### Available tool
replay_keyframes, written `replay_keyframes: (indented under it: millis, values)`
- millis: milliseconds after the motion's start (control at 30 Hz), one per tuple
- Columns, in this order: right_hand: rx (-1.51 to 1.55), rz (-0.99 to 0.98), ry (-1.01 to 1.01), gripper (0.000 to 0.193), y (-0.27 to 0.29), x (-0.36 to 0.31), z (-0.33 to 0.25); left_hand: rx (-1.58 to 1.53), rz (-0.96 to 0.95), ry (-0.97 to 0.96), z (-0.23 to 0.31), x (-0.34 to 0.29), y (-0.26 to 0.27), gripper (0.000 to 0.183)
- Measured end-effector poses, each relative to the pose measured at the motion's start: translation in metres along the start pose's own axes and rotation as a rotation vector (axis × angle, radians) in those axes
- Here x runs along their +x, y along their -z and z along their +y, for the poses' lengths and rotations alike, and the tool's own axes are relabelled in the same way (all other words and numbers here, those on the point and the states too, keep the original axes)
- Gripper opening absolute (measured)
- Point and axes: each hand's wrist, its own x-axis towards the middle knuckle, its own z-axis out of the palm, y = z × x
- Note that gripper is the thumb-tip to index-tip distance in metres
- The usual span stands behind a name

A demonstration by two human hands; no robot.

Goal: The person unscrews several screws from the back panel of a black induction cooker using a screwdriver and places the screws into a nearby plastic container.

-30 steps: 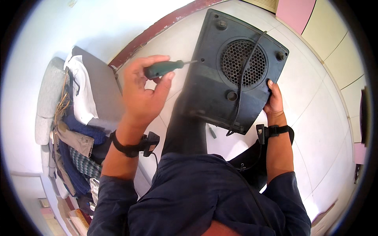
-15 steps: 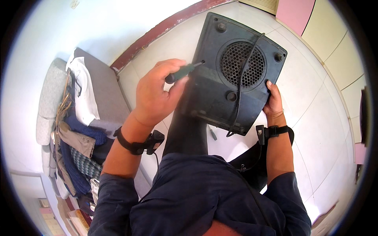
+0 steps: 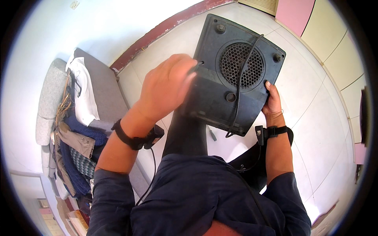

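A black induction cooker [image 3: 206,92] lies tilted over my left leg, its underside up, showing a round honeycomb fan vent [image 3: 239,65], knob-like feet and a black power cord [image 3: 246,59] draped across. My left hand [image 3: 167,84] is closed round a green-handled screwdriver [image 3: 193,70], most of it covered by the fingers. The screwdriver's tip is at a screw hole near the cooker's left edge; whether it sits in a screw cannot be seen. My right hand [image 3: 273,98] grips the cooker's right edge, thumb on top, the other fingers hidden beneath.
Another screwdriver [image 3: 212,135] lies on the white tiled floor [image 3: 311,114] beside my leg. On the left stands a grey sofa [image 3: 104,84] heaped with clothes [image 3: 82,137]. Cabinets [image 3: 327,35] line the far right. Cables run from black straps on both wrists.
My left hand has turned over round the screwdriver, knuckles now up and hiding the handle, and its elbow has shifted outward. The cooker and right hand stay nearly put.
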Motion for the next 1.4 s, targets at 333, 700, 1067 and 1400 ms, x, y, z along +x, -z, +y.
replay_keyframes:
  millis: [333, 700, 1067, 1400]
  values:
    - [-0.016, -0.006, 0.007, 0.056, 0.008, 0.004, 0.004, 0.09, -0.048, -0.03, 0.009, 0.02, 0.003, 0.025]
    - [-0.016, 0.036, 0.008, 0.048, 0.0, 0.004, 0.004, 0.1, -0.019, 0.05, 0.007, 0.014, -0.005, 0.026]
    - [-0.036, 0.05, 0.01, 0.049, -0.003, 0.001, 0.001, 0.16, -0.008, 0.109, 0.005, 0.008, -0.005, 0.029]
    - [-0.035, 0.049, 0.019, 0.049, -0.004, 0.001, 0.001, -0.093, -0.019, 0.042, 0.001, 0.012, -0.007, 0.032]
